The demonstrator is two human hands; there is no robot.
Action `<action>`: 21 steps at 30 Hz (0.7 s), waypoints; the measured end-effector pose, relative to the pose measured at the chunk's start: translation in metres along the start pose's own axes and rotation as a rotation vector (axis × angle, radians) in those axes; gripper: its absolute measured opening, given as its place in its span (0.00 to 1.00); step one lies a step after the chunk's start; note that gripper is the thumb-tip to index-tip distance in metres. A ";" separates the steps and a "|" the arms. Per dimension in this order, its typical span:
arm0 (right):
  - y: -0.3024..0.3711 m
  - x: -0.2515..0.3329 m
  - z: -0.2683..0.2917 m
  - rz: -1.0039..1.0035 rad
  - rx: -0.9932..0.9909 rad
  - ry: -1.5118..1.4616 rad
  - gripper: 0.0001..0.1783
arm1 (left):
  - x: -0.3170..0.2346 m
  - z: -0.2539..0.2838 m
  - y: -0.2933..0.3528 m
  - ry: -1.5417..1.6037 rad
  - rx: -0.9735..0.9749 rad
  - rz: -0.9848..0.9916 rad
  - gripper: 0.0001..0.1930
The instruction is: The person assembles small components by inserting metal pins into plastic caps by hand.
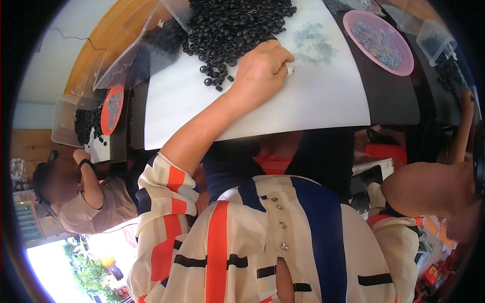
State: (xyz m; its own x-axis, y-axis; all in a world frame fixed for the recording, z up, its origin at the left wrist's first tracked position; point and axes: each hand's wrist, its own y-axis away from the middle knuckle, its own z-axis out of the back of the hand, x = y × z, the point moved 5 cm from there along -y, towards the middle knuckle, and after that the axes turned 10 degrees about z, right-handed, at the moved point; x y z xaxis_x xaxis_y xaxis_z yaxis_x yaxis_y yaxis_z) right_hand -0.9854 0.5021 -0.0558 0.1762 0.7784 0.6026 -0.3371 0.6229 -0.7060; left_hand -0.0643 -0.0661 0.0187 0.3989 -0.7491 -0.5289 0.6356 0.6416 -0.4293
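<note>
Curling over the edge of piled, small black ring-shaped beads (237, 25) on a flat white sheet (202, 118), the left hand (262, 65) is maybe picking some. I cannot tell if it, or the right hand, is gripping anything; the next move is likely needing a gentle pinch.
</note>
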 end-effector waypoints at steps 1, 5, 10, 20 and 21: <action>0.028 -0.038 -0.008 0.038 -0.012 -0.034 0.11 | -0.011 0.006 -0.002 -0.053 0.003 0.005 0.07; 0.117 -0.028 -0.029 -0.014 -0.037 -0.044 0.11 | -0.007 -0.020 -0.030 -0.017 0.044 0.063 0.06; 0.137 -0.105 -0.044 0.014 -0.035 -0.135 0.11 | -0.026 -0.002 -0.022 -0.072 0.065 0.103 0.05; 0.086 -0.115 -0.004 -0.052 0.066 -0.141 0.11 | -0.015 -0.030 -0.021 -0.046 0.062 0.018 0.07; 0.078 -0.119 -0.003 -0.044 0.086 -0.149 0.11 | -0.018 -0.022 -0.016 -0.052 0.049 0.026 0.07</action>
State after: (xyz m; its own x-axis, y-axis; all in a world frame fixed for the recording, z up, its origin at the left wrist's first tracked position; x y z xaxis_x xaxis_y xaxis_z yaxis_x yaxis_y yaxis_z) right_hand -1.0295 0.4582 -0.1833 0.0554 0.7264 0.6851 -0.4109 0.6419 -0.6474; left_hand -0.0959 -0.0590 0.0193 0.4484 -0.7407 -0.5003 0.6555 0.6531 -0.3793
